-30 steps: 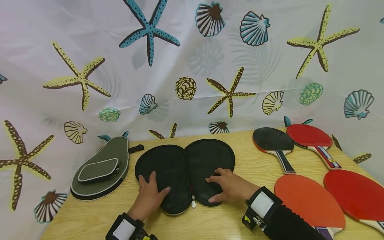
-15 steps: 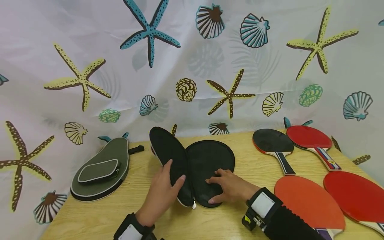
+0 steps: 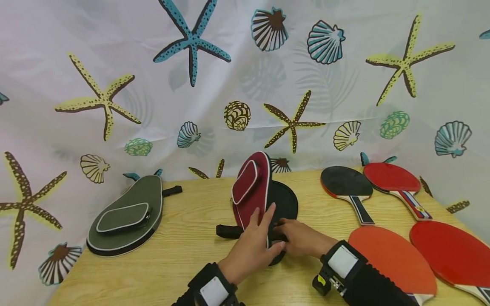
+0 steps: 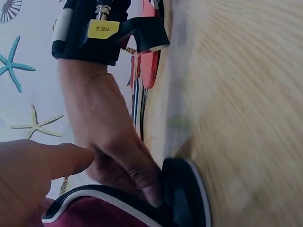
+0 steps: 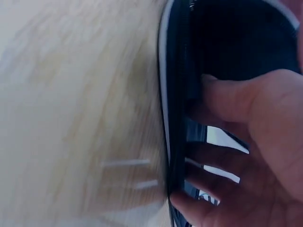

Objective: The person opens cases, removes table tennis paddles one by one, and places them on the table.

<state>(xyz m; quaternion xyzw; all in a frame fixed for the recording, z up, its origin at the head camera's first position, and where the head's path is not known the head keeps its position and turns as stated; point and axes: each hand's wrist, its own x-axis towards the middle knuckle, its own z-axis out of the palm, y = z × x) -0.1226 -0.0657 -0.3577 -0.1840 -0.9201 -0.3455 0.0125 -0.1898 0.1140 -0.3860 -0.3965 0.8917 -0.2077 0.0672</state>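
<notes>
A maroon table tennis bat case (image 3: pixel 252 191) with white piping stands partly folded. Its left half is raised on edge, with the small outer pocket facing left. The right half lies flat, its black lining (image 3: pixel 285 197) partly hidden behind the raised flap. My left hand (image 3: pixel 250 250) pushes the raised half with straight fingers, thumb near the edge. My right hand (image 3: pixel 304 239) rests on the flat half. In the right wrist view its fingers (image 5: pixel 220 172) touch the inner side and rim (image 5: pixel 165 94) of the case. A black strap (image 3: pixel 229 231) sticks out leftward.
A grey-green bat case (image 3: pixel 134 204) lies at the left of the wooden table (image 3: pixel 183 255). On the right are a black bat (image 3: pixel 344 180), a red bat (image 3: pixel 390 176), an orange-red bat (image 3: pixel 390 257) and another red bat (image 3: pixel 451 253). A patterned curtain (image 3: pixel 229 63) hangs behind.
The case lay spread flat. My left hand has lifted its left half and swung it rightward, so the maroon outside now shows. My right hand has stayed almost in place on the right half.
</notes>
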